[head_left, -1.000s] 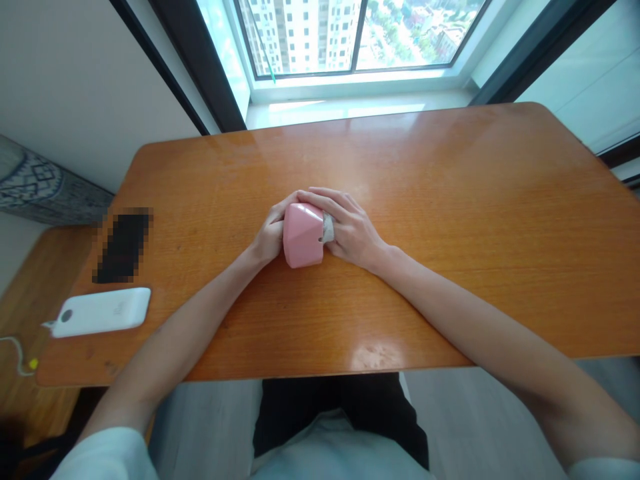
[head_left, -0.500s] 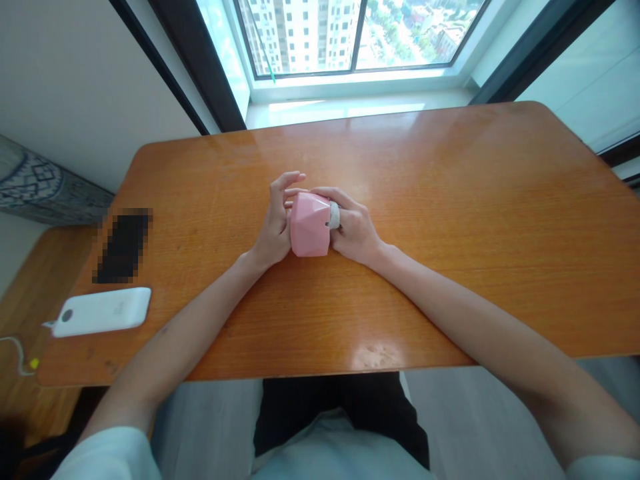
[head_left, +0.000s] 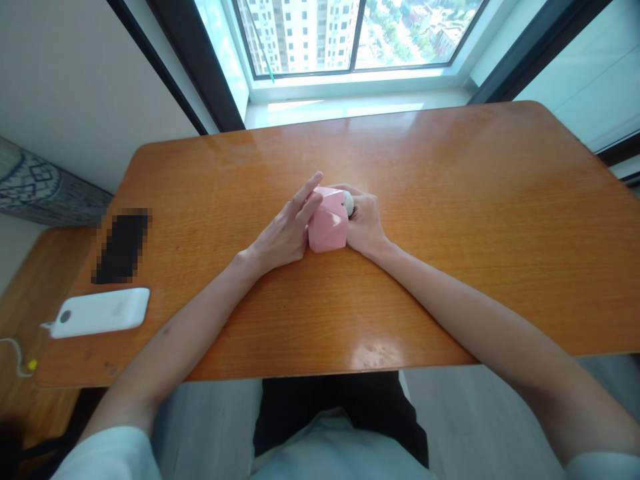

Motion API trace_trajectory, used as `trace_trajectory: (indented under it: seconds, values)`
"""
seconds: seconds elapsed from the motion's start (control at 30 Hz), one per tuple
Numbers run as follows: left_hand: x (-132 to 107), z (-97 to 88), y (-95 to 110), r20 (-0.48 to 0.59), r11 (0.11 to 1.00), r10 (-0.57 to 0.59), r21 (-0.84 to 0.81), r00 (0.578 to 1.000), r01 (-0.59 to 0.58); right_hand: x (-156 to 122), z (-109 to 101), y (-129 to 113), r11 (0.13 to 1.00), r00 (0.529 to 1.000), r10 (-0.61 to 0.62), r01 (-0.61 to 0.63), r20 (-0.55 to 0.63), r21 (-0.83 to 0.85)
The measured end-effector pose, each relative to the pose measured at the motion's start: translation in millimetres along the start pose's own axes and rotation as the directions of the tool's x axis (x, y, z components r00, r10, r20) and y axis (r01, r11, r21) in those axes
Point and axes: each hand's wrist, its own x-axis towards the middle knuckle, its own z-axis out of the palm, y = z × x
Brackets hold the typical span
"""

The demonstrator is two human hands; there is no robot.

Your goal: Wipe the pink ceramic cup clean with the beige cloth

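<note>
Since the earlier frame the pink faceted case point(head_left: 326, 223) has shifted right and slightly farther across the counter point(head_left: 450, 287), and it now sits tilted, with its near corner down. The left hand point(head_left: 285, 233) has opened out: its grip is spread, with the index and middle fingers point(head_left: 311, 189) straight and pointing far-right, the palm side against the case's left face. The right hand point(head_left: 365, 223) is curled round the case's right end, its grip pressed closed on the case, fingers mostly hidden behind it. A rounded white piece point(head_left: 347, 200) still sits at the far right end of the case, not separated from it; how it is joined can't be seen. The case is held mid-counter, just off the surface or resting on it, hard to tell. Near left on the counter lie a pixelated phone point(head_left: 123, 247) and a white power bank point(head_left: 100, 313) with a thin cable point(head_left: 15, 347) trailing off left. Nothing readable on the case; the power bank has a faint mark on its face, too small to read. Tall buildings show through the window point(head_left: 350, 40) beyond the far edge.
</note>
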Motion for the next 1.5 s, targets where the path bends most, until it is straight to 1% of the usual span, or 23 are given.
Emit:
trace_trajectory:
  seconds: [0.1,0.27,0.47,0.6,0.73,0.83,0.93,1.07,1.2,1.33,1.43,1.5]
  values:
    - [-0.2,-2.7,-0.5,0.017,1.000,0.016,0.012,1.000,-0.016,2.0,-1.3,1.6,0.998,0.998,0.060,-0.061,0.017,0.011]
    - [2.2,-8.2,6.2,0.093,1.000,-0.003,-0.025,0.996,0.005,4.6,-1.5,4.2,0.993,0.993,0.116,-0.117,0.025,0.027]
    - [2.6,-9.4,7.9,0.066,0.999,-0.051,0.006,0.997,0.050,4.7,-2.3,3.3,0.991,0.989,0.131,-0.131,0.066,-0.006]
    - [3.2,-13.3,8.4,0.032,0.996,-0.087,0.015,0.996,0.087,4.4,-3.4,7.6,0.994,0.987,0.098,-0.091,0.131,-0.061]
    - [5.6,-18.1,8.6,0.027,0.996,-0.085,0.000,0.996,0.085,4.4,-3.0,16.8,0.992,0.989,0.044,-0.027,0.139,-0.123]
    - [8.4,-20.4,11.3,0.009,0.994,-0.106,-0.024,0.994,0.106,3.8,-2.2,22.4,0.992,0.988,-0.016,0.034,0.152,-0.119]
    - [10.5,-20.7,16.1,0.000,0.986,-0.161,-0.041,0.987,0.160,2.3,-1.4,25.6,0.988,0.977,-0.086,0.108,0.196,-0.107]
    - [9.2,-18.9,18.5,-0.009,0.960,-0.274,-0.056,0.962,0.273,0.4,0.3,26.2,0.975,0.963,-0.146,0.179,0.226,-0.135]
    - [7.2,-18.6,16.3,-0.014,0.917,-0.389,-0.102,0.921,0.386,-0.3,0.9,24.0,0.971,0.966,-0.139,0.176,0.217,-0.163]
    - [11.8,-21.3,20.3,0.003,0.888,-0.447,-0.119,0.894,0.444,-0.7,0.7,22.7,0.976,0.966,-0.140,0.172,0.217,-0.137]
    - [15.1,-21.2,23.1,0.036,0.847,-0.500,-0.187,0.865,0.497,-1.6,1.7,22.8,0.973,0.960,-0.158,0.192,0.232,-0.131]
    - [14.9,-18.9,20.7,0.019,0.829,-0.524,-0.217,0.852,0.515,-2.3,2.6,22.7,0.968,0.955,-0.172,0.209,0.244,-0.137]
